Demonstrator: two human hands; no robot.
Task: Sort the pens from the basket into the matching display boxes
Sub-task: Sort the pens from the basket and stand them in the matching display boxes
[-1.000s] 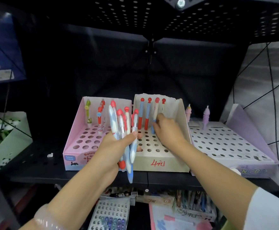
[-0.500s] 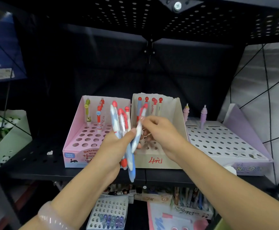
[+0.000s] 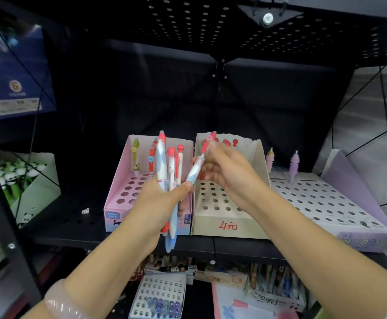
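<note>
While the left hand [image 3: 162, 199] grips a bundle of red-and-blue pens [image 3: 168, 180] in front of the beige display box [image 3: 224, 224], the right hand [image 3: 222, 166] pinches a single pen [image 3: 197, 168] pulled half clear of that bundle, over the box's left edge.

Risks, my read:
- loose fist: sliding one pen out may drag neighbours, which would drop past the shelf edge [image 3: 210, 246] below the box
- small holes: tilted entry snags on the rim
- pink display box [image 3: 119, 203] just left of the beige box holds similar red-topped pens, easy mis-sort

Readable: red handwritten "4元" on the beige front; "Laper" on the pink front; lilac box [image 3: 325, 203] to the right, print blurred, "…NICOR…" at best. Basket not visible.
</note>
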